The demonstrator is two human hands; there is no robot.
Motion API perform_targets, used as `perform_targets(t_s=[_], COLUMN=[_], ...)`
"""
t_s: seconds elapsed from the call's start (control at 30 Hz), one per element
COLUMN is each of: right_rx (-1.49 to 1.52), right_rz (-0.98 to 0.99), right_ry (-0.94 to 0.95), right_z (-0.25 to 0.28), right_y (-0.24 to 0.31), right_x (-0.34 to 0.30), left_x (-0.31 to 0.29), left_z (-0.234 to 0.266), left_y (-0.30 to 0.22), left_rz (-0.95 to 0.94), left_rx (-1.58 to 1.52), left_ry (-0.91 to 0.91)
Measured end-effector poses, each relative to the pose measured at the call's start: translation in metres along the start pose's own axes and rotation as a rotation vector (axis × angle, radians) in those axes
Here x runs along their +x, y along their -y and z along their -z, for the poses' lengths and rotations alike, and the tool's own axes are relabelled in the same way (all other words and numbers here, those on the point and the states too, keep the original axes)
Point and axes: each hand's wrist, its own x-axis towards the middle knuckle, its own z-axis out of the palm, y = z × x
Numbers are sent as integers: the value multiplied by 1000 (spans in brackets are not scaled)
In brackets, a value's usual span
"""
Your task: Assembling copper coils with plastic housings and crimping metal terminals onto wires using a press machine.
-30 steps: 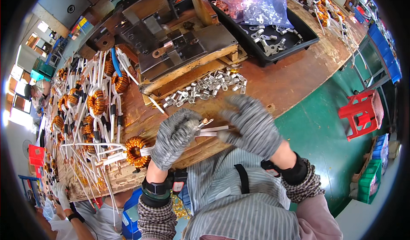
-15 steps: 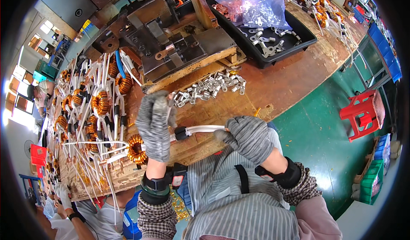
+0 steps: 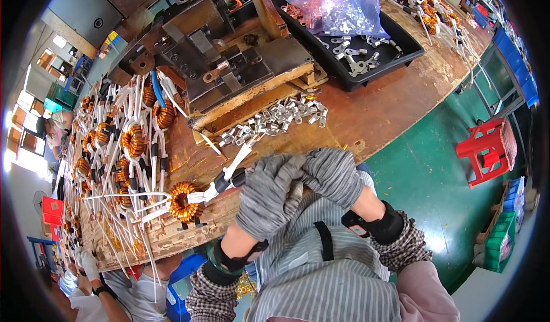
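Note:
My left hand [image 3: 270,195] and my right hand [image 3: 335,176], both in grey knitted gloves, meet in front of me at the table's edge. Their fingers are closed and overlap. A white lead [image 3: 207,194] runs from a copper-wound ring coil [image 3: 184,202] through black sleeves [image 3: 222,182] into the grasp, where the gloves hide its end. Another white lead [image 3: 236,160] of this coil slants away toward the pile of metal cable lugs [image 3: 274,119].
A steel press fixture [image 3: 229,73] stands at the back, a copper lug [image 3: 215,73] lying on it. Many coils with white leads [image 3: 133,140] cover the table's left. A black tray [image 3: 366,80] holds lugs and a plastic bag. A red stool [image 3: 487,150] stands right; a co-worker's gloved hand [image 3: 89,265] shows lower left.
My left hand has moved right and down from beside the coil to my right hand. One white lead, earlier behind the glove, now shows slanting toward the lugs. The right hand has barely moved.

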Motion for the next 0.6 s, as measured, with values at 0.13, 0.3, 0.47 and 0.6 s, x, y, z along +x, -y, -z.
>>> perform_targets(t_s=[0.13, 0.3, 0.47, 0.6], right_rx=[354, 522, -205, -411], right_rz=[-218, -597, -286, -253], right_ry=[229, -98, 120, 250], right_z=[15, 25, 31, 28], right_y=[-7, -25, -36, -30], right_x=[7, 18, 33, 44], left_x=[13, 23, 27, 23], left_z=[8, 10, 3, -3], left_y=[13, 23, 32, 34], left_rz=[121, 300, 342, 306], left_rx=[-277, -383, -355, -305], left_ry=[173, 384, 491, 489])
